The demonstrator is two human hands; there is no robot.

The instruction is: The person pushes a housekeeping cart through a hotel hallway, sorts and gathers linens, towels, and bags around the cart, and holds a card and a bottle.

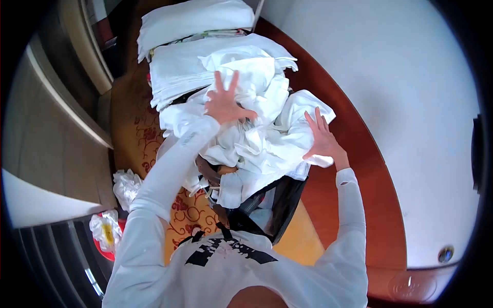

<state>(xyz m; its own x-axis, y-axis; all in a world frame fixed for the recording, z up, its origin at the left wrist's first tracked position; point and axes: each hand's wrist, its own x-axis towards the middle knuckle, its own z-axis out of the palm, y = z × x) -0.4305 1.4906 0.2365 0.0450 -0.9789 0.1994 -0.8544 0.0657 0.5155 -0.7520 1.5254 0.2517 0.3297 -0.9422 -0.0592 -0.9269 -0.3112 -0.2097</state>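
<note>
A crumpled heap of white linen (257,141) lies before me on top of a loaded cart. My left hand (226,102) is over the upper part of the heap, fingers spread, and seems to touch the cloth. At the heap's right side my right hand (323,138) has its fingers spread too, close against the fabric. Neither hand grips anything that I can see. Behind the heap sits a stack of folded white linen (177,72), and farther back another white stack (195,20).
A black open bin (287,205) with items inside stands below the heap, near my body. Bagged waste (105,233) in a red container and a white plastic bag (127,187) are at left. A white wall (395,102) with reddish-brown trim (359,205) runs along the right. Patterned carpet (192,213) covers the floor.
</note>
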